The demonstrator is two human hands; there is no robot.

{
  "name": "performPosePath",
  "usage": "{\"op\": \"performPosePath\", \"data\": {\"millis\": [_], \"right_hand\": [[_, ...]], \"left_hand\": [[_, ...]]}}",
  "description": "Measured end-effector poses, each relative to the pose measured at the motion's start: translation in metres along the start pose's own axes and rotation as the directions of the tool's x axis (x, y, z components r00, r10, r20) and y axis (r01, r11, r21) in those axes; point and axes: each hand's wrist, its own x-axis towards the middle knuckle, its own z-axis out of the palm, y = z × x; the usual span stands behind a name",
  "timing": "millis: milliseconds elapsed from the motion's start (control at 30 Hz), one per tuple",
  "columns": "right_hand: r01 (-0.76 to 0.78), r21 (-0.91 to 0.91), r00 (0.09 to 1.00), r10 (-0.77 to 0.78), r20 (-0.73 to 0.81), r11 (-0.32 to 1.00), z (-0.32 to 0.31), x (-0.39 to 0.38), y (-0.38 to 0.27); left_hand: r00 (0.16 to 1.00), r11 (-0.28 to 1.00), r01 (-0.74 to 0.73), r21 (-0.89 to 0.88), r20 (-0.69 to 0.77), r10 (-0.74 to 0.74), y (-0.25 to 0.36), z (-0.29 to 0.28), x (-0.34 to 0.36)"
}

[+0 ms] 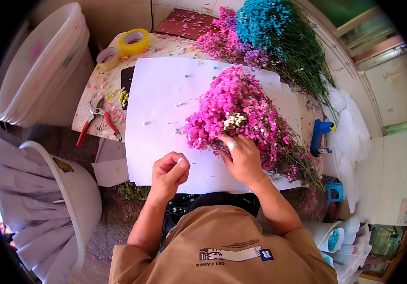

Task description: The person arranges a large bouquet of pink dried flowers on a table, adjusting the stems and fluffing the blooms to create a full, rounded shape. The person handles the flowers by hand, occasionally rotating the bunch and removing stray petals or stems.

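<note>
A large bunch of pink baby's breath lies on white paper sheets, its green stems pointing to the lower right. A small cluster of white blossoms shows among the pink. My right hand is at the near side of the bunch, fingers curled onto the flowers and thumb below them; a white wrap circles one finger. To its left, apart from the bunch, my left hand is closed in a pinch over the paper. A tiny pale bit seems to show at its fingertips, too small to name.
Red-handled pruning shears, a yellow tape roll and a dark phone-like slab lie on the left. Blue flowers fill the far right corner. A blue tool sits at the right edge. White tubs stand left.
</note>
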Motion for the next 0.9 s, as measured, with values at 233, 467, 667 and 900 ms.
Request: {"op": "performPosePath", "data": {"millis": [233, 467, 667, 900], "right_hand": [[0.014, 0.110, 1.000, -0.015, 0.013, 0.994, -0.035, -0.009, -0.025], [-0.046, -0.052, 0.969, 0.032, -0.243, 0.998, -0.081, -0.019, 0.006], [-0.159, -0.032, 0.975, 0.152, -0.165, 0.987, -0.069, -0.041, 0.037], [-0.137, 0.057, 0.970, 0.145, -0.194, 0.989, -0.068, -0.043, 0.040]], "left_hand": [[0.993, 0.871, -0.102, 0.480, 0.098, 0.062, 0.042, 0.063, 0.043], [0.737, -0.283, -0.503, 0.817, 0.576, 0.355, 0.024, 0.114, 0.089], [0.621, -0.205, -0.702, 0.682, 0.728, 0.290, 0.026, 0.103, 0.025], [0.988, 0.892, -0.096, 0.442, 0.154, 0.030, 0.034, 0.057, -0.008]]}}
